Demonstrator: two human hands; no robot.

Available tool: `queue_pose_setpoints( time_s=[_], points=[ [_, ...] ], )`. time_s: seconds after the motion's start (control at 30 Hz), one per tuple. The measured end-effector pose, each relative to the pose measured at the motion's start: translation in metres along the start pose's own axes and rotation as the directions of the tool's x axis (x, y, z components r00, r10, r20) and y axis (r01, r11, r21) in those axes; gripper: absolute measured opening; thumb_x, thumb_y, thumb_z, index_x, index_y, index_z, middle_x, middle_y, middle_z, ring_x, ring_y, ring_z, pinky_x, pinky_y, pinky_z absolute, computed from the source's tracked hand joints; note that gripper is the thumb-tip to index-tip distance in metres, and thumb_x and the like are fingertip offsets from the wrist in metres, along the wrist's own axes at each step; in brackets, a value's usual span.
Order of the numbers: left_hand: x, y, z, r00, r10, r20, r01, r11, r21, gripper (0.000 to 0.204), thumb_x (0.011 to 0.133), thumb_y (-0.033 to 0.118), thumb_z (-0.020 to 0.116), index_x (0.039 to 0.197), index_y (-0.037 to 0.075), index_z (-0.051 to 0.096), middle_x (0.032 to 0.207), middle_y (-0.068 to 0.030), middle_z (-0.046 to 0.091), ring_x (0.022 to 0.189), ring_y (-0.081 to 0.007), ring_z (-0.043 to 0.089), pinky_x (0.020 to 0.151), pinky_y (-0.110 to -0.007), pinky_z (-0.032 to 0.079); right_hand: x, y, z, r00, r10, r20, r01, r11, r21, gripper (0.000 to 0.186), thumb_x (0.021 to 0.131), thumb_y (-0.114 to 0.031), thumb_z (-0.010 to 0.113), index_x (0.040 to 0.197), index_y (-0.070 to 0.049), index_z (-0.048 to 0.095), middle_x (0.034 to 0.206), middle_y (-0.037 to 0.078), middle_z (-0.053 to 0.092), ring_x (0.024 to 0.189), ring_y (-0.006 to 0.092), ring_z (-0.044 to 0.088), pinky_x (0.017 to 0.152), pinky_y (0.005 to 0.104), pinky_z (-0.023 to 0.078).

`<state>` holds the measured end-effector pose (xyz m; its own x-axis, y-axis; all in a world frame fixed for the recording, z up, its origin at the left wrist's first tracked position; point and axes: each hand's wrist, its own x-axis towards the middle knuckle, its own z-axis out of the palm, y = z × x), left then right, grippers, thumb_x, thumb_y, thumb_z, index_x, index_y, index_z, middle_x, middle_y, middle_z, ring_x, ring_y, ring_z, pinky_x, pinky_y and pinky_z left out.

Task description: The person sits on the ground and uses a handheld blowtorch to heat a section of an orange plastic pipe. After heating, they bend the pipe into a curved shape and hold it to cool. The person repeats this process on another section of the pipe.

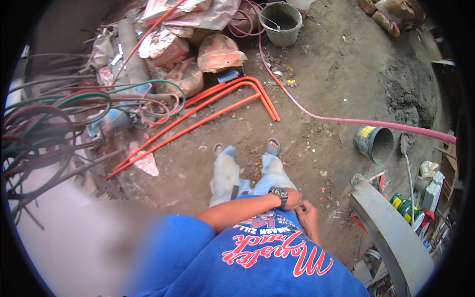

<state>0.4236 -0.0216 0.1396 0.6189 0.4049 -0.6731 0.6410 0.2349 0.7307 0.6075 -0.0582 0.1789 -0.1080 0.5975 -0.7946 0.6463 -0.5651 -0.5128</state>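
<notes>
My left forearm crosses in front of my blue shirt, with a dark wristwatch on the wrist. My left hand is at the shirt's lower hem, its fingers turned away and hidden. Right beside it, close to the hem, my right hand has its fingers curled in. Anything small between those fingers is too hard to make out. Below the hands are my light blue trousers and feet in grey sandals on the dirt floor.
Bent orange metal tubes lie ahead of my feet. A pink hose runs across the ground to the right. Buckets stand far off and lie right. Coiled cables crowd the left; a grey metal beam rises close right.
</notes>
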Motion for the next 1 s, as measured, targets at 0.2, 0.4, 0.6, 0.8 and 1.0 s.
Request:
queue_pose_setpoints(
  time_s=[0.2,0.4,0.6,0.8,1.0],
  points=[
    [-0.028,-0.029,-0.013,0.992,0.047,-0.121,-0.060,0.993,-0.105,0.041,0.085,0.019,0.075,0.122,0.006,0.064,0.107,-0.0227,0.075,0.106,-0.0414,0.072,0.089,-0.050,0.055,-0.012,-0.012,0.020,0.963,-0.261,0.064,0.263,0.964,-0.024,0.016,0.087,-0.012,0.079,0.090,0.002,0.073,0.073,0.007,0.071,0.069,0.0111,0.064,0.065,0.0316,0.052],
    [-0.086,-0.059,0.008,0.998,-0.058,-0.004,0.058,0.998,-0.016,0.047,0.090,0.025,0.070,0.127,-0.003,0.065,0.116,-0.0278,0.073,0.111,-0.0433,0.071,0.095,-0.052,0.055,-0.033,-0.041,0.084,0.994,-0.039,-0.105,0.011,0.968,-0.250,0.024,0.083,-0.020,0.083,0.087,0.000,0.072,0.072,0.012,0.072,0.067,0.0190,0.068,0.063,0.0373,0.053],
    [-0.152,-0.087,0.015,0.999,-0.033,-0.026,0.037,0.985,0.168,0.042,0.089,0.014,0.064,0.127,-0.002,0.066,0.113,-0.0266,0.075,0.105,-0.0425,0.073,0.088,-0.051,0.058,-0.063,-0.063,0.157,0.978,-0.148,-0.149,0.089,0.935,-0.342,0.023,0.083,-0.024,0.083,0.087,-0.004,0.074,0.077,0.019,0.074,0.070,0.0320,0.074,0.067,0.0429,0.056],
    [-0.202,-0.139,0.042,0.987,0.126,-0.096,-0.102,0.970,0.220,0.042,0.088,0.018,0.069,0.126,0.001,0.063,0.101,-0.0244,0.076,0.097,-0.0438,0.074,0.080,-0.053,0.058,-0.104,-0.069,0.216,0.985,-0.171,0.019,0.171,0.956,-0.239,0.017,0.086,-0.018,0.078,0.098,-0.006,0.079,0.083,0.018,0.075,0.075,0.0284,0.073,0.072,0.0409,0.056],
    [-0.227,-0.132,0.051,0.953,0.223,-0.207,-0.218,0.975,0.047,0.040,0.084,0.012,0.069,0.122,0.006,0.057,0.094,-0.0255,0.073,0.092,-0.0463,0.072,0.073,-0.056,0.053,-0.146,-0.078,0.236,0.985,-0.141,0.099,0.169,0.902,-0.397,0.032,0.089,-0.027,0.075,0.118,-0.015,0.077,0.094,0.022,0.075,0.088,0.0417,0.073,0.077,0.0479,0.056]
  ],
)
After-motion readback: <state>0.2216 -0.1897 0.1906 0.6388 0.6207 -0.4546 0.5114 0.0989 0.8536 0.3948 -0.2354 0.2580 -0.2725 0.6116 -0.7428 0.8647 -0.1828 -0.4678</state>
